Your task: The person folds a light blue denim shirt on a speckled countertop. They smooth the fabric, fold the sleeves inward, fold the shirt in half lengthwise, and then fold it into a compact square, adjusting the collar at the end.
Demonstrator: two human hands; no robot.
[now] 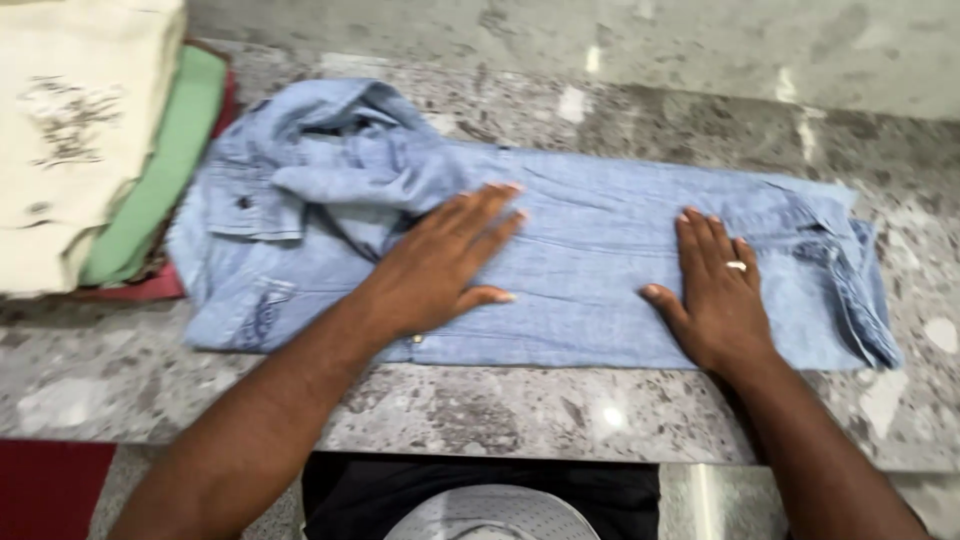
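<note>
While the light blue denim shirt [560, 270] lay folded lengthwise on the speckled stone counter [480, 410], both hands pressed flat on it, fingers spread: left hand [445, 265] mid-shirt, right hand [715, 290] nearer the cuffs. Stacked folded clothes [90, 150] sat just beside the collar.

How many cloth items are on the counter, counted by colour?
Light blue denim shirt, under left hand and right hand: 1
Cream folded cloth: 1
Green folded cloth: 1
Red folded cloth: 1
Total: 4
</note>
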